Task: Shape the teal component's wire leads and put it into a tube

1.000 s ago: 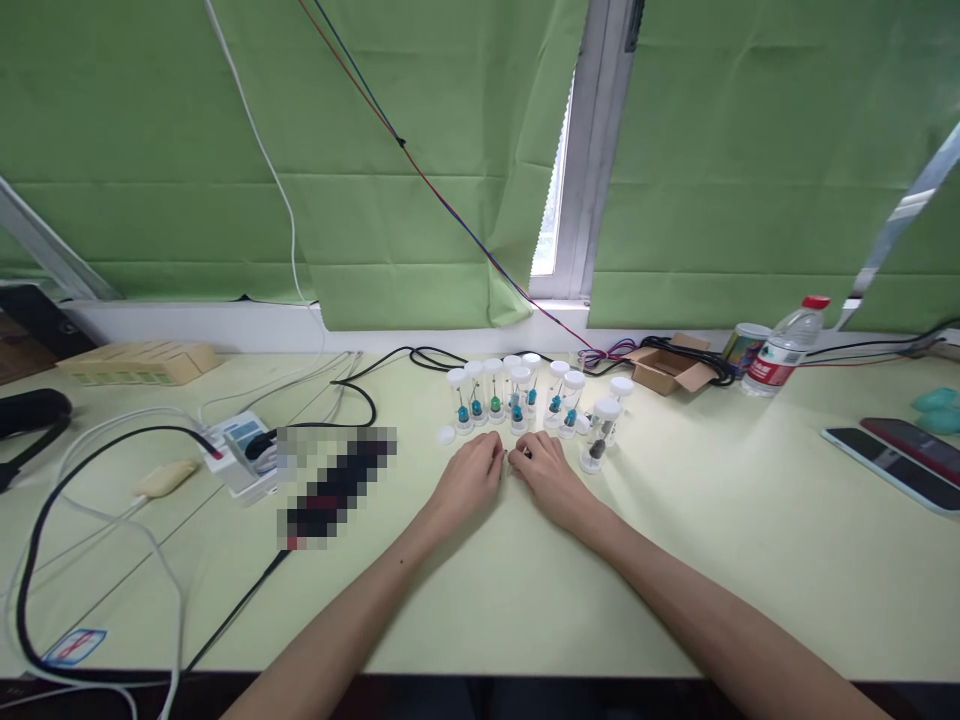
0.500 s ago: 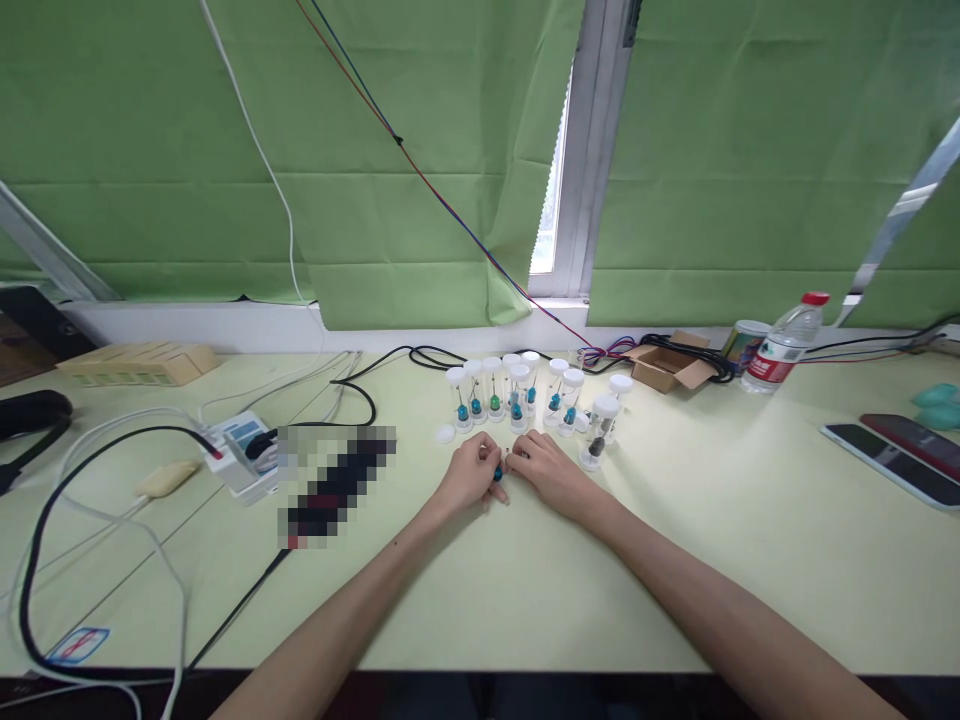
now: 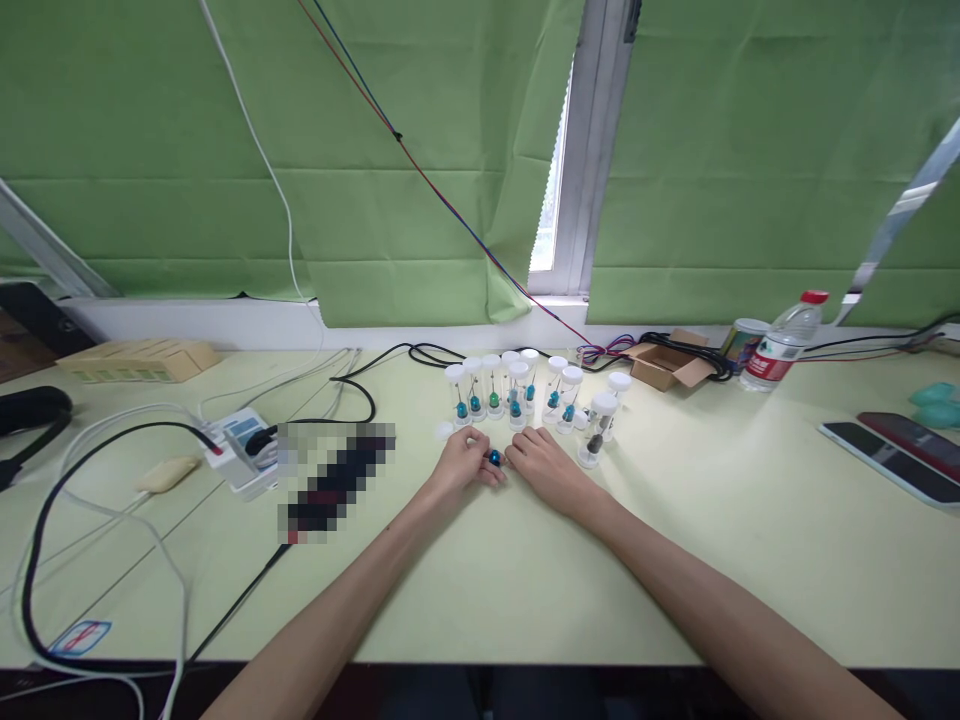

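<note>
My left hand (image 3: pixel 463 460) rests on the table with its thumb and fingers closed around a small, shiny blue bead-like part (image 3: pixel 495 457). Close beside it on the right is my right hand (image 3: pixel 545 465), its fingers curled and their tips near the blue part; whether they pinch anything is too small to see. Just behind both hands stand several clear tubes (image 3: pixel 493 378) with white caps, most holding a blue or green piece on a thin stem. One nearer tube (image 3: pixel 596 432) by my right hand has a dark piece inside. A loose white cap (image 3: pixel 444 430) lies behind my left hand.
Cables and a white power strip (image 3: pixel 244 450) lie on the left, near a blurred dark object (image 3: pixel 341 485). An open cardboard box (image 3: pixel 667 368), a water bottle (image 3: pixel 784 345) and a can (image 3: pixel 742 343) stand at the back right. Two phones (image 3: pixel 892 462) lie far right.
My left hand has shifted slightly up and left and its fingers have rolled, so the blue part shows more. My right fingertips have curled in closer.
</note>
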Demonstrator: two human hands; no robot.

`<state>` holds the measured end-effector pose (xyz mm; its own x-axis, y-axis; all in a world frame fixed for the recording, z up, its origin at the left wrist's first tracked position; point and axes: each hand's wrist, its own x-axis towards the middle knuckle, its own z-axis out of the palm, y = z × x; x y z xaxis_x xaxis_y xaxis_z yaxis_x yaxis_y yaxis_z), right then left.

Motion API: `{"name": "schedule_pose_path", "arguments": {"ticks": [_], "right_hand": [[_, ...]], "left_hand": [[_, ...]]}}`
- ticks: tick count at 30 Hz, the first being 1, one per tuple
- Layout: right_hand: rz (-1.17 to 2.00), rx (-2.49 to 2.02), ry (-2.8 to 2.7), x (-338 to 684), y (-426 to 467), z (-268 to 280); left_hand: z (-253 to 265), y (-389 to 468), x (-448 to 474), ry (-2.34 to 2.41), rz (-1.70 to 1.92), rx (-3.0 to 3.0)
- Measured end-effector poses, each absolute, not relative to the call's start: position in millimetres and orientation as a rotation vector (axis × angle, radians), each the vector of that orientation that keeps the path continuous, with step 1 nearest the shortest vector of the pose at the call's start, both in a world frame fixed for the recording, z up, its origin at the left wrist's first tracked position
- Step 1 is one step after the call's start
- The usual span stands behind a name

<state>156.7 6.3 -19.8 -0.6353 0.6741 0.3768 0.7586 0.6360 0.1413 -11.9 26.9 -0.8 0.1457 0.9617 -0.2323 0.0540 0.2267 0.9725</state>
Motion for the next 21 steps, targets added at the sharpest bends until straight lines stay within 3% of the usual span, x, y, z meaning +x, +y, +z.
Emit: {"name": "schedule_pose_path", "arguments": {"ticks": [12, 21], "right_hand": [[-0.429, -1.335, -2.51, 154.2, 4.5, -19.8], [-0.074, -1.178, -2.051, 153.6, 7.7, -22.6]], "left_hand": [[3.7, 31.2, -14.4, 1.083, 0.921, 0.841], [6.5, 27.3, -14.4, 1.061, 0.848, 0.913]]}}
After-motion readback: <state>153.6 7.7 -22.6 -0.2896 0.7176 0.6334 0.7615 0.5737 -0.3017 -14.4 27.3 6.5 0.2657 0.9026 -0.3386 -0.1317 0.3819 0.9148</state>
